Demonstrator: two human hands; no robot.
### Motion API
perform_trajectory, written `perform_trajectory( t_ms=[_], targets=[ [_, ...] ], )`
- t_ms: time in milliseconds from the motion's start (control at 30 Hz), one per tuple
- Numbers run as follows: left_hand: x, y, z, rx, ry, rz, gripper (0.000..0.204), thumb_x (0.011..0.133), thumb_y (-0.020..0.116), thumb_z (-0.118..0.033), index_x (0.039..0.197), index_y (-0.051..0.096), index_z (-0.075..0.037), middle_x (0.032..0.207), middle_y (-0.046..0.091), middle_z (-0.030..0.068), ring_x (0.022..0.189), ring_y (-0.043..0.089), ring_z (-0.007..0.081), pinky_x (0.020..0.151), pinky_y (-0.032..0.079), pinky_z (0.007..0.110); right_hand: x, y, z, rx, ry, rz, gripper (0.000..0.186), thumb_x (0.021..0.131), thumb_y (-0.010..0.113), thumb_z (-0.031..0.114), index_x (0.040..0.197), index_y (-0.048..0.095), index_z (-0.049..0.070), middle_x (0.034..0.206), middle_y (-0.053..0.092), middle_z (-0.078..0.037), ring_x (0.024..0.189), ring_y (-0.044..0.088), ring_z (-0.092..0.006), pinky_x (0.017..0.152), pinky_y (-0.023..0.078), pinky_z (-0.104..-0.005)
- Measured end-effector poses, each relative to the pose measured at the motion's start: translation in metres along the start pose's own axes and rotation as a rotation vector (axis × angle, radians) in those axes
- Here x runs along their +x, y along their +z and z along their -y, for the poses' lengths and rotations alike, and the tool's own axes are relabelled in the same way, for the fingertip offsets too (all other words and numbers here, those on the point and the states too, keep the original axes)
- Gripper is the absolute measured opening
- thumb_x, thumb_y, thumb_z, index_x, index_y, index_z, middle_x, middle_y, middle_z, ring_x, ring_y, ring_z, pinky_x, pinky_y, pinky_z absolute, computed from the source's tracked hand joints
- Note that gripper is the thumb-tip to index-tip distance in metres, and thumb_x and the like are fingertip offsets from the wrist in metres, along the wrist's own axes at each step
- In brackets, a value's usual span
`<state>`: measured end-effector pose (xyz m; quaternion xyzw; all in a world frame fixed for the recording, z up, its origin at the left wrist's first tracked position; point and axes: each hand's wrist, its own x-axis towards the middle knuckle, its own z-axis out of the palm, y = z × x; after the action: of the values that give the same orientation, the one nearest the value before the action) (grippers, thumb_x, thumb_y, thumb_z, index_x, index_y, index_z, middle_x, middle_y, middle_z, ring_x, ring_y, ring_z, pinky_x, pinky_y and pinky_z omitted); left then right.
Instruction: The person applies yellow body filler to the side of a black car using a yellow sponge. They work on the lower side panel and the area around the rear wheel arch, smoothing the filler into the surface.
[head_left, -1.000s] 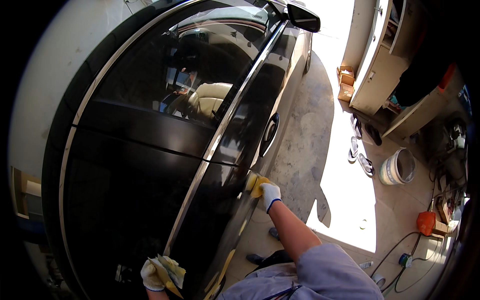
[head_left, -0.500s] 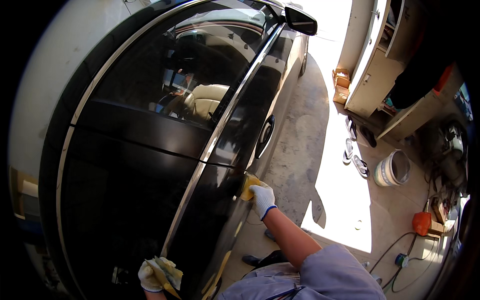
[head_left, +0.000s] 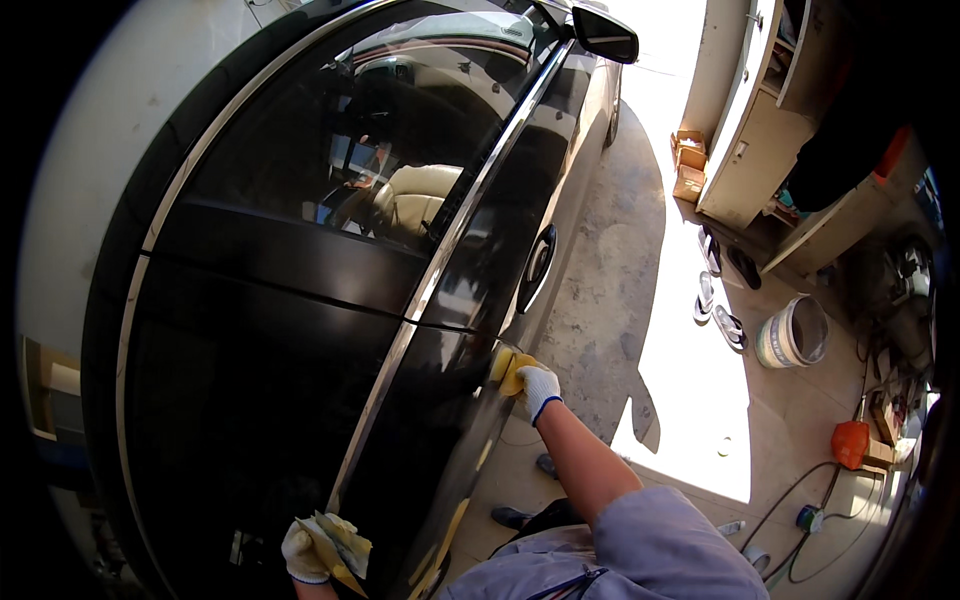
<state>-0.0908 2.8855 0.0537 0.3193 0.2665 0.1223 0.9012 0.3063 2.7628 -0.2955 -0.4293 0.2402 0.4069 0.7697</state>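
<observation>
My right hand (head_left: 539,386), in a white knit glove with a blue cuff, presses a yellow piece of sandpaper (head_left: 514,372) to the side of a black car. It touches the rear door (head_left: 437,398), just behind the gap between the two doors and near the front door's handle (head_left: 537,268). Yellowish patches (head_left: 443,540) mark the lower panel. At the lower left, my gloved left hand (head_left: 302,553) is closed round a bundle of yellow and grey-green sheets (head_left: 343,545) close to the rear window's bright trim (head_left: 372,420). The fingertips behind the bundle are hidden.
The wing mirror (head_left: 604,34) sticks out at the top. On the floor to the right are several slippers (head_left: 730,327), a bucket (head_left: 792,333), small boxes (head_left: 689,165) by an open cabinet (head_left: 745,160), an orange-red object (head_left: 850,445) and loose cables (head_left: 790,500).
My right hand has shifted slightly right and outward along the door edge with the sandpaper. The left hand and its bundle have moved a little to the right.
</observation>
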Motion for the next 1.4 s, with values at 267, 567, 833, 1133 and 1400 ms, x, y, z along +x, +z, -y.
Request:
perform_trajectory(
  t_ms=[267, 567, 833, 1133, 1400],
  targets=[
    [-0.001, 0.012, -0.001, -0.050, -0.013, 0.007, 0.053, 0.090, 0.073, -0.029, 0.116, 0.066, 0.016, 0.112, 0.068, 0.0320, 0.112, 0.068, 0.0452, 0.088, 0.061, 0.056, -0.024, 0.026, 0.015, 0.042, -0.012, 0.040, 0.035, 0.088, 0.056, -0.002, 0.123, 0.060, -0.005, 0.107, 0.069, -0.017, 0.087, 0.071, -0.0352, 0.071, 0.062, -0.0479],
    [-0.011, -0.025, -0.001, 0.018, 0.025, -0.036, 0.058, 0.086, 0.077, -0.030, 0.112, 0.065, 0.020, 0.109, 0.068, 0.0343, 0.107, 0.069, 0.0471, 0.083, 0.063, 0.057, -0.071, 0.063, 0.036, 0.070, -0.038, 0.038, 0.039, 0.084, 0.057, -0.003, 0.122, 0.064, -0.005, 0.102, 0.071, -0.014, 0.081, 0.071, -0.0303, 0.071, 0.061, -0.0423],
    [-0.013, -0.023, 0.002, 0.022, 0.044, -0.059, 0.058, 0.086, 0.076, -0.030, 0.114, 0.064, 0.019, 0.105, 0.068, 0.0322, 0.105, 0.069, 0.0465, 0.082, 0.063, 0.058, -0.058, 0.012, 0.030, 0.113, 0.059, 0.087, 0.036, 0.090, 0.056, -0.004, 0.125, 0.063, -0.003, 0.113, 0.070, -0.016, 0.098, 0.072, -0.0322, 0.084, 0.063, -0.0475],
    [-0.011, -0.031, -0.001, 0.068, 0.041, -0.053, 0.054, 0.087, 0.076, -0.030, 0.113, 0.067, 0.017, 0.108, 0.069, 0.0305, 0.108, 0.068, 0.0451, 0.086, 0.061, 0.061, -0.003, -0.021, -0.012, 0.034, 0.031, 0.046, 0.036, 0.092, 0.056, -0.002, 0.127, 0.062, 0.002, 0.113, 0.069, -0.015, 0.100, 0.070, -0.0314, 0.085, 0.062, -0.0510],
    [-0.012, -0.019, 0.001, 0.047, 0.046, -0.053, 0.052, 0.088, 0.076, -0.029, 0.111, 0.068, 0.016, 0.109, 0.069, 0.0312, 0.110, 0.067, 0.0453, 0.085, 0.061, 0.060, -0.023, 0.011, 0.003, 0.024, 0.017, 0.021, 0.036, 0.087, 0.061, 0.000, 0.122, 0.066, 0.002, 0.101, 0.072, -0.011, 0.084, 0.071, -0.0286, 0.069, 0.062, -0.0448]
  ],
)
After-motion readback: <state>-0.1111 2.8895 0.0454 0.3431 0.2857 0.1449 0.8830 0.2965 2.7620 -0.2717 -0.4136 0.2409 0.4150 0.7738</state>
